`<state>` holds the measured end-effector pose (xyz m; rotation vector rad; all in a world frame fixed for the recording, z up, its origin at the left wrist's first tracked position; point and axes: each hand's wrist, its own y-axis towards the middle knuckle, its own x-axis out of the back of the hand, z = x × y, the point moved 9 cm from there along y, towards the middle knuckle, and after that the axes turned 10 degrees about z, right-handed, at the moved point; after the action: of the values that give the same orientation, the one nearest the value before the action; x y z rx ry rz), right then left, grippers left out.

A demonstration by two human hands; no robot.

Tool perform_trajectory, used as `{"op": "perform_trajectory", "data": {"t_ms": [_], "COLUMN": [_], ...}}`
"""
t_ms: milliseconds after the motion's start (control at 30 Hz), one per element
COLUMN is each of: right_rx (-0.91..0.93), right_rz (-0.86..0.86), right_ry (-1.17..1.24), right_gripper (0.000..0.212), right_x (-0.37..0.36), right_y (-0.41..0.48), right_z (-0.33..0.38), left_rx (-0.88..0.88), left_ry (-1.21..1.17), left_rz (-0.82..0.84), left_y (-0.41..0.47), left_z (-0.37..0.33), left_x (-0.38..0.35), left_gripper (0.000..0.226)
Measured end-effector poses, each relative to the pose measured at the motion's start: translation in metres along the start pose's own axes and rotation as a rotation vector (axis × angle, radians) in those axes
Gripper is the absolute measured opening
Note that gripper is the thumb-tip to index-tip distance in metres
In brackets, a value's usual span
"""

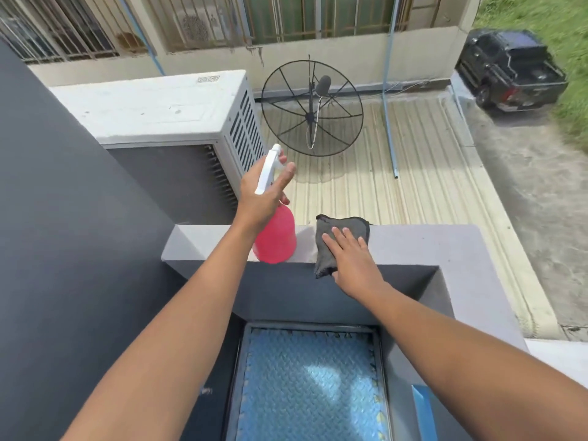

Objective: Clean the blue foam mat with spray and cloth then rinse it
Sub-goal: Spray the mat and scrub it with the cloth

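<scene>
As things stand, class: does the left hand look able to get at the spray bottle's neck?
Probably yes. The left hand is open right beside the spray bottle on the ledge, nothing between them; the right hand rests apart on the cloth.

Grey concrete ledge top [413,246]: left part occupied by pink translucent spray bottle with white trigger head [276,237], standing upright; just right of it, dark grey folded cloth [337,240] drapes over the inner edge. Narrow bare strip between the two. Ledge right of the cloth is open. Dark grey wall [63,249] closes the left side. Below, blue textured foam mat [305,386] lies uncovered between both forearms.
</scene>
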<state>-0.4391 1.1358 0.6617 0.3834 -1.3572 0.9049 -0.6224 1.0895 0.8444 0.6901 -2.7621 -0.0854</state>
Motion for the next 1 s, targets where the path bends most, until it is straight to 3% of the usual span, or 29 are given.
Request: {"op": "perform_trajectory", "data": {"t_ms": [100,300,367,500,600,733,900,1000], "right_rx": [0.005,-0.021,-0.062,-0.219,-0.336,-0.517,-0.724,-0.786], "right_rz": [0.029,-0.004,-0.012,0.008,-0.083,-0.090,-0.065,-0.013], "right_ry": [0.020,0.188,0.361,0.962,1.288,1.650,1.660,1.629], "right_gripper": [0.089,0.065,0.056,0.035,0.014,0.029,0.013,0.017], "right_x": [0.004,0.011,0.015,-0.016,-0.077,-0.191,-0.330,-0.429], "right_y": [0.000,-0.024,-0.042,-0.103,-0.148,-0.207,-0.260,-0.265], "right_z": [0.000,0.009,0.014,0.037,0.046,0.064,0.070,0.061], "left_rx": [-0.031,0.001,0.071,0.249,0.325,0.431,0.575,0.633], "left_ry": [0.013,0.047,0.083,0.113,0.153,0.196,0.235,0.271], "left_rz": [-0.061,-0.039,-0.027,0.025,0.096,0.168,0.222,0.268], "left_y": [-0.030,-0.124,-0.155,-0.228,-0.281,-0.355,-0.444,-0.496], "left_z": [-0.006,0.012,0.034,0.097,0.155,0.237,0.365,0.465], "left_x": [0.002,0.024,0.032,0.039,0.036,0.029,0.015,-0.007], "left_gripper": [0.011,0.021,0.021,0.017,0.018,0.022,0.027,0.027]}}
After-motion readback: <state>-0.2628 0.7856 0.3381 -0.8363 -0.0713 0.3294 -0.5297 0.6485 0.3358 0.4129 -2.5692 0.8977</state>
